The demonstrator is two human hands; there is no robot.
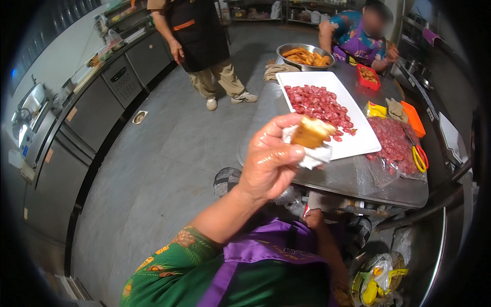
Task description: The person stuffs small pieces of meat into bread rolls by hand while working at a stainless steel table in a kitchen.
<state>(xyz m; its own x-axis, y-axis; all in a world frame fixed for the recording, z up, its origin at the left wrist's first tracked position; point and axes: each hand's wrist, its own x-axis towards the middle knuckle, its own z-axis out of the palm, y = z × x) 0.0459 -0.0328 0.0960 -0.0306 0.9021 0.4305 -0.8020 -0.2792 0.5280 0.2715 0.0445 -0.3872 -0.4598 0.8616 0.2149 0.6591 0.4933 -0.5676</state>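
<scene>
My left hand is raised over the table's near edge and grips a bitten piece of golden-brown food, partly wrapped in a white tissue. The fingers look shiny. My right hand is low by my lap, beside a small red and white item; whether it grips this is unclear. Behind the food, a white plastic tray holds many small pieces of red meat or sausage. Right of it lies a clear plastic bag of similar red pieces, with red-and-yellow-handled scissors on top.
The steel table also bears a metal bowl of fried food, a cloth, a red container and an orange tray. One person sits across; another stands left. A waste bin is at lower right.
</scene>
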